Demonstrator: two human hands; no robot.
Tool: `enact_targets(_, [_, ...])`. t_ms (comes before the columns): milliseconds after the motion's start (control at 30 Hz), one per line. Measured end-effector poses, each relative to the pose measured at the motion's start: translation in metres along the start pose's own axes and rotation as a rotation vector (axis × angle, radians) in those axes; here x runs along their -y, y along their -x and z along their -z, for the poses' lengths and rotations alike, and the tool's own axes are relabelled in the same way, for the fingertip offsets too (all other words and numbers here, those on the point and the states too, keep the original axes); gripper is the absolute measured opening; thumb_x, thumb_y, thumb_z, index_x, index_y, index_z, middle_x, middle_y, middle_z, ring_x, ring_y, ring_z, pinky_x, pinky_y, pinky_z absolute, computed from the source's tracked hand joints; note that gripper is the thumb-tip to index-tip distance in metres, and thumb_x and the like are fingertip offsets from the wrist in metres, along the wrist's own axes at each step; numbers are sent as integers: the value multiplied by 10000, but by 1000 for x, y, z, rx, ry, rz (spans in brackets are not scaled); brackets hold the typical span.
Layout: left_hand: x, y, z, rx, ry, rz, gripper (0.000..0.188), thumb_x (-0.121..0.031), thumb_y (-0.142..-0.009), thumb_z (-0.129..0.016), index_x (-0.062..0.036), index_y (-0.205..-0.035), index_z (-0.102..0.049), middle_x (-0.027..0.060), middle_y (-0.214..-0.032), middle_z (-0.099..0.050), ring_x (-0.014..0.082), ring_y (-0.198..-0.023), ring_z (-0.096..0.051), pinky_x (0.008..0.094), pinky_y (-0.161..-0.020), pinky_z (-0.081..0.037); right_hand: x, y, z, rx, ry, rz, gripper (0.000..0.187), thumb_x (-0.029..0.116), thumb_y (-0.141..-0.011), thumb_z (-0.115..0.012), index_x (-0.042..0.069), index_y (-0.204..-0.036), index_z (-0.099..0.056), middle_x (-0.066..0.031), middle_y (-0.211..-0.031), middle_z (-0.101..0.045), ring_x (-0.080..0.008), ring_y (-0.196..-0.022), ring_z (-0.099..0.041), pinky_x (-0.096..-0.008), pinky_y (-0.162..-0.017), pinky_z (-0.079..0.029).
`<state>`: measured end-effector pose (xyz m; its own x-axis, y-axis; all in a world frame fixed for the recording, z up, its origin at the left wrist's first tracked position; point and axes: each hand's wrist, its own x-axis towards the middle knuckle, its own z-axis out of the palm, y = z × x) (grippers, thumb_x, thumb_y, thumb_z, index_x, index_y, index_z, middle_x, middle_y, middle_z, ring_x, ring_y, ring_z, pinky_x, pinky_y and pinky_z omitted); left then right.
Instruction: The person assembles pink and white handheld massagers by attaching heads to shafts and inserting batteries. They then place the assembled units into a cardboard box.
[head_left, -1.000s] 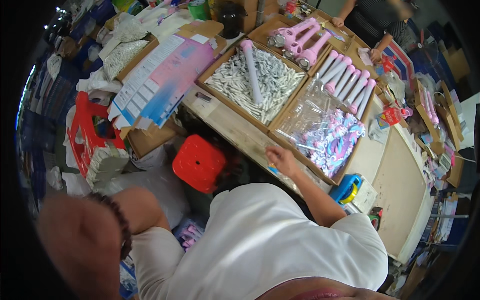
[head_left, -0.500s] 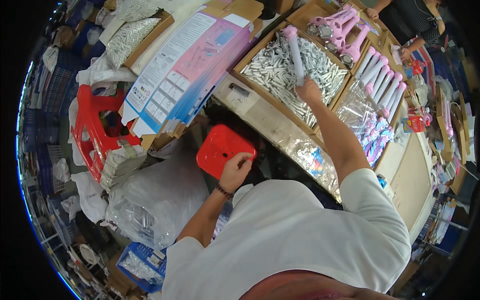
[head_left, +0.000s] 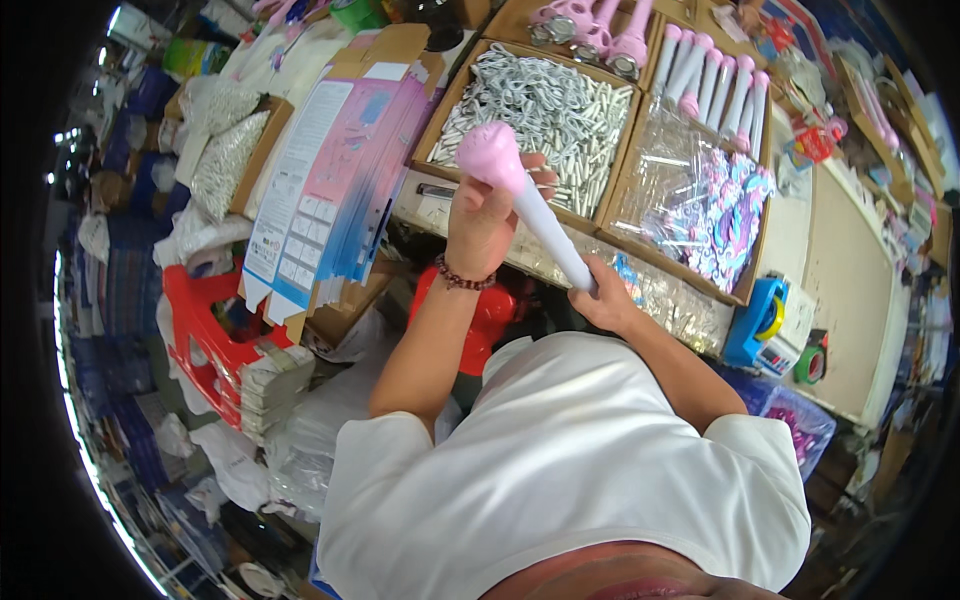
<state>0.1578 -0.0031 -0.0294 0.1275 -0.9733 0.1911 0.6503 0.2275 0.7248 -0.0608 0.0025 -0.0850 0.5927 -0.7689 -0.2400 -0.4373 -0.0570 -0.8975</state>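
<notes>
A toy wand with a pink bulbous head and a white tube (head_left: pixel 548 235) is held slantwise in front of me, head up and to the left. My left hand (head_left: pixel 480 225), with a beaded bracelet on its wrist, is wrapped round the wand just below the pink head. The tube's lower end sits in my right hand (head_left: pixel 606 298), gripped between thumb and fingers. Behind the wand is a cardboard box (head_left: pixel 425 135) full of grey cord loops and small white cylinders.
More pink-headed wands (head_left: pixel 715 80) lie right of the box, above clear bags and purple-blue printed pieces (head_left: pixel 710 220). Flat printed cartons (head_left: pixel 320 190) are stacked left. A blue tape dispenser (head_left: pixel 757 315) stands on the right; a red stool (head_left: pixel 468 345) is below the table edge.
The wand has come from over the box toward me, in my right hand. My left hand has risen from near the red stool and closed round the wand below its head.
</notes>
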Motion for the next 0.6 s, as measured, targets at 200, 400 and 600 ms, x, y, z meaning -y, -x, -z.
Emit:
enact_targets(200, [21,-8,-67,119,91,-8,759,-353,-821,-715,-208,-1438,-297,141,-1191,-560,287,-937,-644,447,-777,-552,-26,47,31,-93,-103,174,383,215,-752,-673,19,-1061,-562,-128,-739,-514,-218,-665,-498,-335,-638,-431])
enact_targets(400, [38,-15,-108,176,45,-11,708,-290,-830,-711,-261,-1427,-329,132,-1190,-552,287,-941,-638,444,-783,-551,-18,90,72,-65,-368,107,414,183,-824,-653,5,-1184,-556,-33,-807,-598,-129,-699,-548,-284,-649,-469])
enact_targets(600, [47,-10,-142,100,-30,-5,649,-135,-851,-681,-204,-1401,-345,127,-1211,-539,293,-986,-623,453,-857,-543,-42,106,108,239,-659,23,515,372,-872,-613,13,-1234,-546,-75,-793,-638,-122,-617,-587,-265,-591,-491])
